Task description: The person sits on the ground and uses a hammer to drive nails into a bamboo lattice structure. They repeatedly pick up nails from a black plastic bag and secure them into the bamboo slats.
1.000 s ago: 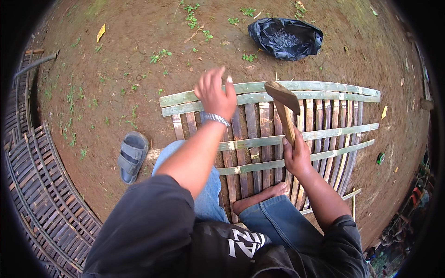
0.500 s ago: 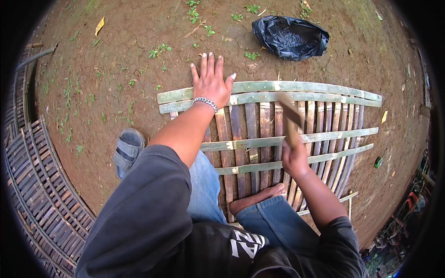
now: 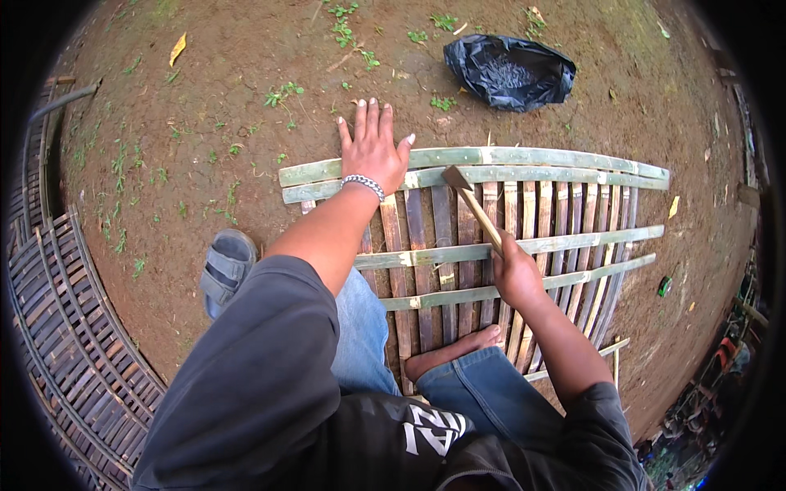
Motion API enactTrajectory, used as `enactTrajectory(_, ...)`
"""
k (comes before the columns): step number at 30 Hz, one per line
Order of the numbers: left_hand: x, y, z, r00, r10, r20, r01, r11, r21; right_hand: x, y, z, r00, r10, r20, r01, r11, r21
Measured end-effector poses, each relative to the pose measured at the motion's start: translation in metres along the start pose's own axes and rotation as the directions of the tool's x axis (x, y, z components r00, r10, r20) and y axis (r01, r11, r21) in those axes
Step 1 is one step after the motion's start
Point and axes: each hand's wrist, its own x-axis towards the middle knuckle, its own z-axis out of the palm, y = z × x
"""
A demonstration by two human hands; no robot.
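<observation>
Gripping the wooden-handled tool [image 3: 479, 211] near its lower end: right hand [image 3: 517, 274], fingers closed round the handle, butt hidden in the fist. Tool sits over the bamboo panel [image 3: 467, 274], right of the other hand. Long axis diagonal, running from the fist up and leftward; head [image 3: 456, 177] at the far end, pointing away from the person, overlapping the second green strip [image 3: 540, 173] from the top. Head contact with that strip: can't tell.

Left hand [image 3: 374, 151] grasps nothing: palm down, fingers spread, lying across the left part of the top green strip [image 3: 557, 155] and the one below it. Fingers point away from the body, tips beyond the panel edge, over soil [image 3: 246, 98]. Chain bracelet [image 3: 363, 184] on that wrist. Bare foot [image 3: 454, 352] on the dark slats, nearer the body. Black bag [image 3: 508, 69] beyond the panel, thin grey pieces inside. Sandal [image 3: 227, 270] on the ground, left.

Vs half a second ago: tool head further left, nearer the left hand, and sharp rather than blurred; handle leans more leftward. Left hand same place; a second ago it was blurred, fingers less spread.
</observation>
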Motion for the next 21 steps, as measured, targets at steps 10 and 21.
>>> enactTrajectory(10, 0.001, -0.002, 0.000, 1.000, -0.002, -0.020, 0.002, 1.000, -0.011, 0.003, 0.018, 0.012, 0.994, -0.104, -0.038, 0.100, 0.990, -0.100)
enactTrajectory(21, 0.046, 0.061, -0.009, 0.857, 0.247, -0.452, -0.430, 0.826, -0.364, -0.157, 0.100, -0.054, 0.973, 0.231, -0.021, -0.229, 0.971, 0.068)
